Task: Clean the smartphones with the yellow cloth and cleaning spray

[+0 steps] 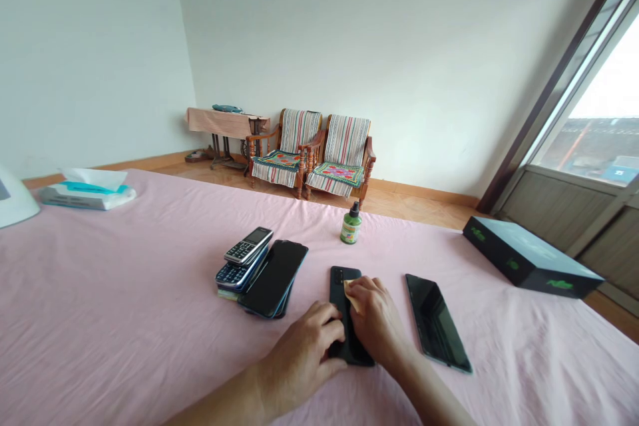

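from my remote seat i see the dark phone (353, 349) lying back up on the pink cover (164, 279), between the two hands and touched by both. my right hand (377, 319) has a small yellowish wipe (352, 297) bunched under its fingers and pressed to the phone's back, just beside the camera block (339, 276). my left hand (312, 339) rests at the left side, fingers curled onto the back; i can't tell whether it squeezes the edge or only bears down

to wipe well, i'd judge, the left should press evenly so the phone doesn't skid on the wrinkled fabric, while the right flattens the wipe beneath several fingertips and makes overlapping strokes, gentler around the lenses. the patch under the left fingers calls for a change of hold. a second phone (438, 323) lies near on the right and a stack of phones (274, 277) on the left, so short strokes seem safer than long sweeps
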Demonstrator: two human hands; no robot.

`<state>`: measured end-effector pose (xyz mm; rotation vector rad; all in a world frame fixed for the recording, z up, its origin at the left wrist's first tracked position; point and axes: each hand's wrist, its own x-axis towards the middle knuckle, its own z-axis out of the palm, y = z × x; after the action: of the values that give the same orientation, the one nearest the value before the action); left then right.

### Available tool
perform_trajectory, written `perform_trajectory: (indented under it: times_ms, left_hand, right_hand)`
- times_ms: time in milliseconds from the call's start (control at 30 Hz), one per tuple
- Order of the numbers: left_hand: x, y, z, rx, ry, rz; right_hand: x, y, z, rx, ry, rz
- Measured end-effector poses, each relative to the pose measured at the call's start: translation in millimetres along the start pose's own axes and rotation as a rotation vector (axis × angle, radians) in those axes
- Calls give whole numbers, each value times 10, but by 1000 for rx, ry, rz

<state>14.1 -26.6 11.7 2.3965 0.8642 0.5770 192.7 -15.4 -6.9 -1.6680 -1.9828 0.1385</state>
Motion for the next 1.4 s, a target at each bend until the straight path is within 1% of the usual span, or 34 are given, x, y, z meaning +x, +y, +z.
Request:
perform_trajectory:
  times_ms: [133,233,333,433,567,767,867,1000,1133,1300,1400]
  left_hand:
    - [-8,-33,23,6,14,10]
    - [-17,-53,37,2,18,18]
    - [-19,-53,36,0,15,16]
    - [-13,-44,24,-1,16,14]
    - [-1,-30,10,-1,8,11]
    - [2,-6,-3,2,2,14]
    - [2,1,-6,-3,-2,16]
    - [4,4,-12,1,-8,7]
    - [3,2,-20,1,-9,5]
    - [-2,-37,5,0,-2,8]
    - [-5,-64,24,-4,8,18]
  right_hand:
    - [127,53,65,-22,22,38]
    - [216,103,89,-73,7,57]
    - [232,107,68,-120,-14,48]
    - [201,73,28,-117,-35,17]
    - [89,35,23,-77,-96,-31]
    - [-261,56,72,-8,-130,-108]
    - [-391,16,9,31,-113,-96]
    - [-434,-72,-101,68,-88,-96]
    - [-328,-45,-113,107,-90,-119]
    - [-8,105,-30,48,-49,-117]
    - [125,130,-11,17,-25,-85]
